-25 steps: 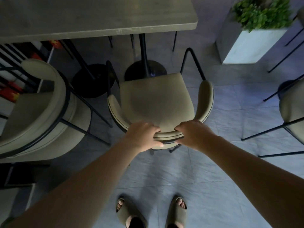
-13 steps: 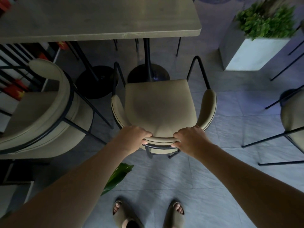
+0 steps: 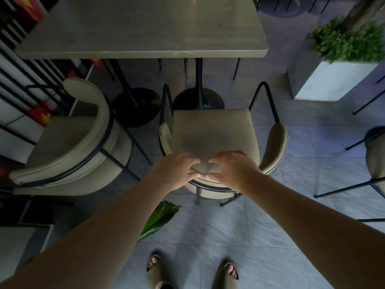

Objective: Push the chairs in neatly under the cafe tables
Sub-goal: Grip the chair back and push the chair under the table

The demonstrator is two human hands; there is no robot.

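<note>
A beige padded chair with a black metal frame stands in front of me, facing the grey cafe table. Its seat front lies short of the table edge, near the round black table base. My left hand and my right hand both grip the top of the curved backrest at its middle. Fingers curl over the inner side and the thumbs nearly touch each other.
A second beige chair stands turned at the left beside a black railing. A white planter with green plants sits at the right. Another chair shows at the right edge. A green leaf lies near my sandalled feet.
Both hands have slid inward along the backrest and now sit close together at its middle. My view has tilted up, showing more of the tabletop.
</note>
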